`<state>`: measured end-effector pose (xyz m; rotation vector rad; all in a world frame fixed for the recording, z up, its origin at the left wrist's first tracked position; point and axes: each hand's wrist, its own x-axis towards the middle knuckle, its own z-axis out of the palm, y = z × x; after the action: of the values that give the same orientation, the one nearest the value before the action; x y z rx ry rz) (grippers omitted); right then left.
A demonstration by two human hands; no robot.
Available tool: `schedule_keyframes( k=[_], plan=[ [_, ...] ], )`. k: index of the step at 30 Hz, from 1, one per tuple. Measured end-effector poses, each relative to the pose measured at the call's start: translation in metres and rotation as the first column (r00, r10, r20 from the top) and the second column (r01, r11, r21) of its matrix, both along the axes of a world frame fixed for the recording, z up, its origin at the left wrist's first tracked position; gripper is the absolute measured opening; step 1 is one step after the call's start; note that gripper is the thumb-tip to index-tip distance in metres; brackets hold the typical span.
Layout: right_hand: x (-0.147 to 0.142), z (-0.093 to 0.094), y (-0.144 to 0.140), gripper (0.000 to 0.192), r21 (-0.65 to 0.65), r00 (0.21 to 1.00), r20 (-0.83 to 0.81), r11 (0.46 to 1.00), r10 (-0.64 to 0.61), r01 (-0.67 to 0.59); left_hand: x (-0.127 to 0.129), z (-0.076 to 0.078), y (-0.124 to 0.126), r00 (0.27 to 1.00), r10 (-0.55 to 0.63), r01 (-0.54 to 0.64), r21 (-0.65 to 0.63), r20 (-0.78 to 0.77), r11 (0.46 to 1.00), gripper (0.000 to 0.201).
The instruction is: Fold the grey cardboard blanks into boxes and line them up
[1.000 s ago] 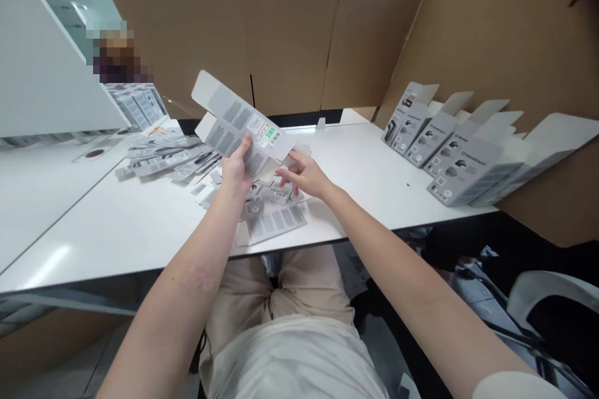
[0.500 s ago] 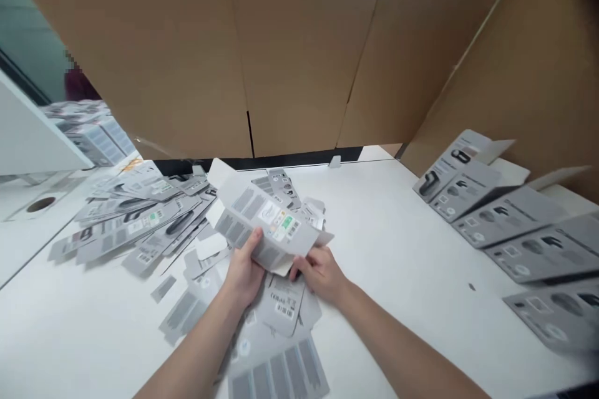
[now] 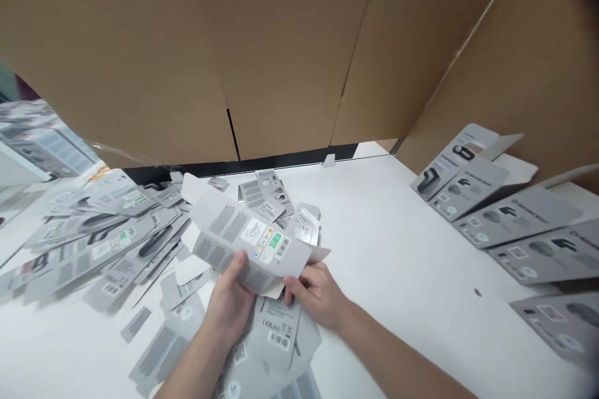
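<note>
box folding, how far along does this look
Done: a row of folded grey boxes lies along the right of the table. In hand: the left hand and right hand both grip one flat carton. Left: a large spread of flat cartons at left, more under the hands, so likely much remains.

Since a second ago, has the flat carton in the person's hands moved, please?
Yes. The flat carton has come down: it was raised against the cardboard wall and now sits low over the loose cartons on the table.
</note>
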<state>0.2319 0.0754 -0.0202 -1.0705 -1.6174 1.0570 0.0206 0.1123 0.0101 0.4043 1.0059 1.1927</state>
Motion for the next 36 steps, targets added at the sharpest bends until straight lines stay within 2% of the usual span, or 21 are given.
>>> schedule_keyframes(
  k=[3, 5, 11, 16, 20, 23, 28, 32, 36],
  plan=[
    [-0.001, 0.008, 0.003, 0.076, 0.005, 1.0, 0.011, 1.0, -0.017, 0.017, -0.001, 0.001, 0.001, 1.0, 0.0, -0.001, 0.065, 0.018, 0.998, 0.065],
    [-0.001, 0.013, 0.002, 0.079, -0.02, 1.0, -0.003, 1.0, -0.024, 0.024, -0.003, 0.002, 0.0, 0.999, -0.012, 0.007, 0.122, 0.038, 0.993, 0.068],
    [0.005, 0.028, -0.019, 0.081, -0.223, 0.998, -0.022, 0.973, 0.059, -0.062, 0.001, 0.007, -0.011, 0.994, -0.103, 0.092, 0.235, 0.034, 0.968, 0.076],
    [0.021, 0.039, -0.032, 0.088, -0.228, 0.997, -0.032, 0.971, 0.068, -0.073, 0.014, 0.012, -0.025, 0.995, -0.095, 0.082, 0.283, 0.032, 0.955, 0.068],
    [0.034, 0.035, -0.031, 0.091, -0.202, 0.998, -0.056, 0.979, -0.004, -0.007, 0.025, 0.009, -0.025, 0.993, -0.115, 0.114, 0.346, -0.019, 0.931, 0.071],
    [0.038, 0.027, -0.025, 0.092, -0.184, 0.995, -0.096, 0.983, -0.04, 0.022, 0.031, 0.006, -0.013, 0.995, -0.095, 0.097, 0.384, -0.024, 0.918, 0.078],
    [0.035, 0.021, -0.018, 0.09, -0.181, 0.989, -0.144, 0.983, -0.036, 0.009, 0.032, 0.006, 0.005, 0.998, -0.038, 0.055, 0.414, -0.05, 0.908, 0.073],
    [0.032, 0.023, -0.022, 0.089, -0.193, 0.99, -0.14, 0.981, 0.0, -0.027, 0.037, 0.008, -0.004, 0.999, -0.047, 0.038, 0.396, 0.012, 0.918, 0.066],
    [0.029, 0.028, -0.029, 0.086, -0.209, 0.996, -0.087, 0.977, 0.027, -0.045, 0.043, 0.006, -0.02, 0.997, -0.054, 0.028, 0.371, 0.061, 0.928, 0.072]
  ],
)
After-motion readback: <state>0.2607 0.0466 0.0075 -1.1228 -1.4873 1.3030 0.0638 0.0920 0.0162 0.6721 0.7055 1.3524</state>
